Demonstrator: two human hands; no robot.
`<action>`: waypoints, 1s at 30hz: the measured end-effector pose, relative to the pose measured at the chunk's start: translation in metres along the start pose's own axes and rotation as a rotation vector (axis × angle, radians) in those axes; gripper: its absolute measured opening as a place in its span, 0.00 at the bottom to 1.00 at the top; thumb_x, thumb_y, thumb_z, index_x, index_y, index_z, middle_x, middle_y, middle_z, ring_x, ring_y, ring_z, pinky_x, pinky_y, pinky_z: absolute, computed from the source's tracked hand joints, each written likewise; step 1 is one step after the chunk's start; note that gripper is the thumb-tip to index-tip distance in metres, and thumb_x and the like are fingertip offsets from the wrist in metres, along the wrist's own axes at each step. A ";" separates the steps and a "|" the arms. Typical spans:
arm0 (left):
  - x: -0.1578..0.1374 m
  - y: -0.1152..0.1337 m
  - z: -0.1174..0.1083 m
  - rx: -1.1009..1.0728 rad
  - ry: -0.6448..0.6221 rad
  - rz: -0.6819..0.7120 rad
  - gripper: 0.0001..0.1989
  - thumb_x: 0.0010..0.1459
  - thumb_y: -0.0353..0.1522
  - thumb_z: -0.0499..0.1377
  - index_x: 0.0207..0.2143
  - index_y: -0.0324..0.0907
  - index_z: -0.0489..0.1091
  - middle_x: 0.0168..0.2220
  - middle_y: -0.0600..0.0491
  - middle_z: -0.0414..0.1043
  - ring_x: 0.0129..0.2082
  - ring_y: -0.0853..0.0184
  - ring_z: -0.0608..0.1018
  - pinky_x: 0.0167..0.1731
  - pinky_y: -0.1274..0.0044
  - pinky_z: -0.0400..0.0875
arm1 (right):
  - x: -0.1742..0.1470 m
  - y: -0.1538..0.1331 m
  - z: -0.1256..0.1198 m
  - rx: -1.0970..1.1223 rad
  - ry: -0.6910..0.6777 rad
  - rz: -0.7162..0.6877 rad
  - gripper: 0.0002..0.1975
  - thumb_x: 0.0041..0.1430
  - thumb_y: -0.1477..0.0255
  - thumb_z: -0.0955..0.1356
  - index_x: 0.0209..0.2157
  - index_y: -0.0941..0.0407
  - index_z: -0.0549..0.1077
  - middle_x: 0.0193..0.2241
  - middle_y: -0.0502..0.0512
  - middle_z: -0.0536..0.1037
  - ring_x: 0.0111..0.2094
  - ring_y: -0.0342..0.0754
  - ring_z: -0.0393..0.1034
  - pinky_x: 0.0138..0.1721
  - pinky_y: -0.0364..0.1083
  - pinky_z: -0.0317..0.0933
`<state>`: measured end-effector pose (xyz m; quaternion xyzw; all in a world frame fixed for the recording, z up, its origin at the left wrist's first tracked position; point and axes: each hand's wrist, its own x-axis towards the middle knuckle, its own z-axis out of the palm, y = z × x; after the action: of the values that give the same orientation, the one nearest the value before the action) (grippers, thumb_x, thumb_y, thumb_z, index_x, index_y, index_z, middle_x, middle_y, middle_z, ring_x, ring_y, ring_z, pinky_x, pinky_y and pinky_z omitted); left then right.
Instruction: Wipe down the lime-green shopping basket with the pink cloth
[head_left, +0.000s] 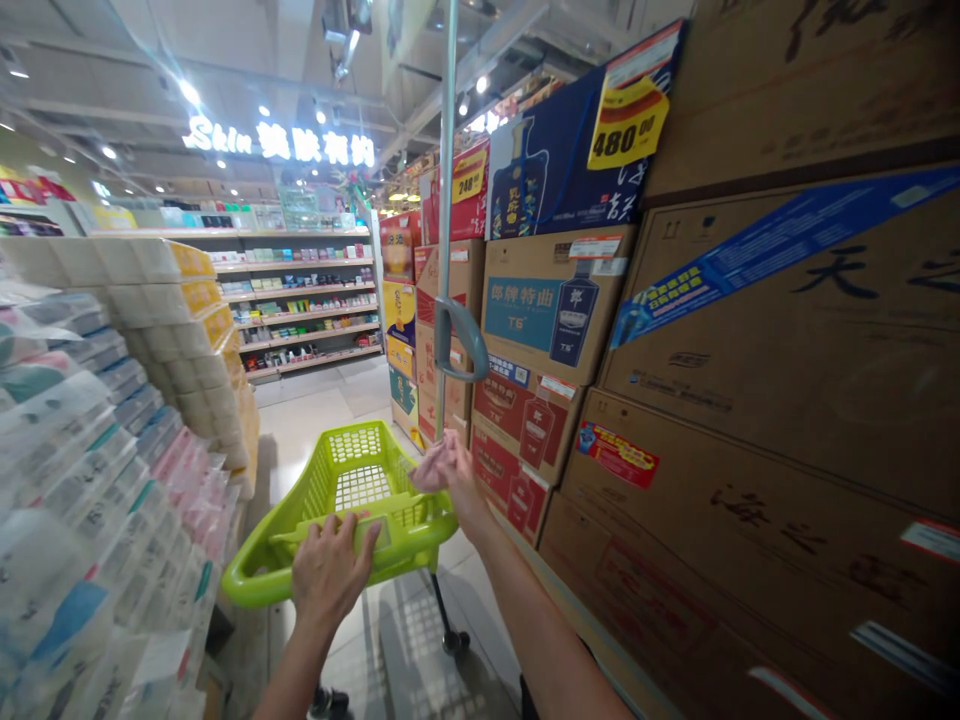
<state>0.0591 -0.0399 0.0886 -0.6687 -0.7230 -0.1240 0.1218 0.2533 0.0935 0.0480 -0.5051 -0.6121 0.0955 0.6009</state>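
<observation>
Now left hand on green cart; tags 480.00; 248

I see cartons stacked along the aisle's right edge, tissue packs along its left, shelves at the far end.

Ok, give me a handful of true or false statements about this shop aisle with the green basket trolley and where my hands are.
1. The left hand grips the rim of the green basket. True.
2. The basket is full of groceries. False: nothing shows inside it.
3. The right hand is beside the basket's right edge, near the metal pole. True.
4. Cardboard boxes are stacked on the left side of the aisle. False: they stand on the right; wrapped paper packs fill the left.
5. The yellow price tag reads 480. True.
</observation>
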 end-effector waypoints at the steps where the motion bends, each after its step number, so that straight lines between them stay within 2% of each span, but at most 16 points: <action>1: -0.001 0.000 -0.001 -0.007 -0.004 0.001 0.27 0.65 0.49 0.39 0.43 0.44 0.73 0.39 0.47 0.73 0.40 0.58 0.72 0.40 0.70 0.62 | 0.000 0.000 0.005 -0.050 -0.050 0.012 0.26 0.55 0.72 0.62 0.56 0.60 0.66 0.52 0.63 0.73 0.49 0.52 0.70 0.46 0.48 0.63; 3: -0.002 0.001 -0.002 -0.019 -0.017 0.006 0.27 0.65 0.49 0.40 0.44 0.44 0.72 0.39 0.47 0.73 0.41 0.58 0.72 0.39 0.70 0.62 | -0.002 -0.002 0.009 -0.145 -0.131 0.048 0.24 0.51 0.74 0.64 0.52 0.59 0.69 0.46 0.62 0.76 0.45 0.52 0.72 0.43 0.47 0.64; 5: -0.003 0.000 -0.003 -0.027 -0.026 0.008 0.27 0.65 0.48 0.40 0.44 0.44 0.72 0.40 0.47 0.73 0.41 0.58 0.72 0.39 0.70 0.62 | 0.002 -0.007 0.006 -0.186 -0.197 0.110 0.16 0.49 0.74 0.65 0.42 0.56 0.72 0.35 0.56 0.79 0.35 0.49 0.73 0.35 0.44 0.63; 7: -0.003 -0.001 -0.002 -0.035 -0.024 0.015 0.26 0.65 0.48 0.40 0.45 0.44 0.72 0.40 0.47 0.73 0.42 0.58 0.72 0.38 0.70 0.62 | 0.014 -0.019 0.000 -0.200 -0.213 0.141 0.09 0.50 0.74 0.66 0.35 0.54 0.72 0.28 0.51 0.78 0.29 0.47 0.71 0.31 0.42 0.60; 9: -0.003 -0.003 0.000 -0.042 -0.015 0.024 0.26 0.65 0.48 0.40 0.45 0.44 0.72 0.40 0.46 0.73 0.41 0.57 0.72 0.38 0.70 0.62 | 0.033 -0.036 -0.005 -0.187 -0.135 0.097 0.07 0.51 0.71 0.67 0.34 0.54 0.72 0.30 0.52 0.78 0.30 0.47 0.70 0.32 0.42 0.60; 11: -0.003 -0.004 0.003 -0.045 -0.003 0.033 0.26 0.65 0.48 0.40 0.46 0.44 0.72 0.40 0.46 0.73 0.41 0.57 0.72 0.38 0.70 0.62 | 0.050 -0.051 -0.009 -0.156 -0.024 0.030 0.10 0.54 0.66 0.67 0.37 0.54 0.73 0.35 0.54 0.79 0.34 0.48 0.71 0.36 0.43 0.61; 13: -0.003 -0.004 0.005 -0.046 0.006 0.037 0.26 0.65 0.48 0.41 0.46 0.44 0.72 0.40 0.46 0.73 0.41 0.57 0.71 0.38 0.70 0.62 | 0.057 -0.059 -0.011 -0.143 0.015 0.015 0.13 0.56 0.62 0.66 0.39 0.55 0.73 0.36 0.56 0.79 0.36 0.49 0.71 0.38 0.44 0.61; 19: -0.006 -0.005 0.005 -0.070 0.025 0.036 0.28 0.65 0.50 0.40 0.46 0.44 0.72 0.40 0.46 0.73 0.42 0.57 0.71 0.40 0.69 0.62 | 0.020 -0.038 -0.011 -0.186 -0.170 0.113 0.06 0.56 0.65 0.67 0.32 0.52 0.75 0.26 0.51 0.78 0.33 0.49 0.72 0.37 0.46 0.63; 21: -0.007 -0.005 0.004 -0.065 0.023 0.035 0.28 0.65 0.50 0.40 0.46 0.44 0.72 0.39 0.46 0.73 0.41 0.57 0.72 0.40 0.69 0.63 | 0.019 -0.038 -0.015 -0.188 -0.201 0.118 0.04 0.54 0.67 0.68 0.28 0.52 0.75 0.24 0.50 0.77 0.31 0.48 0.73 0.35 0.45 0.63; 23: -0.007 -0.004 0.004 -0.057 0.020 0.036 0.28 0.65 0.50 0.40 0.46 0.44 0.72 0.39 0.46 0.73 0.41 0.56 0.72 0.40 0.69 0.63 | 0.035 -0.051 -0.021 -0.161 -0.205 0.106 0.03 0.52 0.68 0.69 0.28 0.52 0.75 0.26 0.50 0.79 0.31 0.47 0.73 0.34 0.43 0.63; 27: -0.006 -0.002 0.004 -0.049 0.015 0.040 0.30 0.65 0.50 0.39 0.46 0.43 0.72 0.39 0.46 0.73 0.42 0.56 0.72 0.39 0.69 0.63 | 0.083 -0.087 -0.034 -0.081 -0.125 0.023 0.10 0.56 0.67 0.67 0.38 0.55 0.75 0.35 0.53 0.81 0.36 0.48 0.74 0.40 0.44 0.64; 30: -0.006 -0.001 0.003 -0.042 0.015 0.032 0.31 0.64 0.51 0.38 0.46 0.43 0.72 0.39 0.46 0.73 0.42 0.56 0.72 0.39 0.69 0.63 | 0.085 -0.089 -0.037 -0.107 -0.157 0.031 0.12 0.58 0.68 0.65 0.42 0.56 0.74 0.37 0.55 0.80 0.38 0.50 0.74 0.42 0.46 0.64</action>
<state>0.0588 -0.0441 0.0838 -0.6816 -0.7085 -0.1422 0.1152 0.2586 0.0959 0.1764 -0.5368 -0.6537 0.1110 0.5218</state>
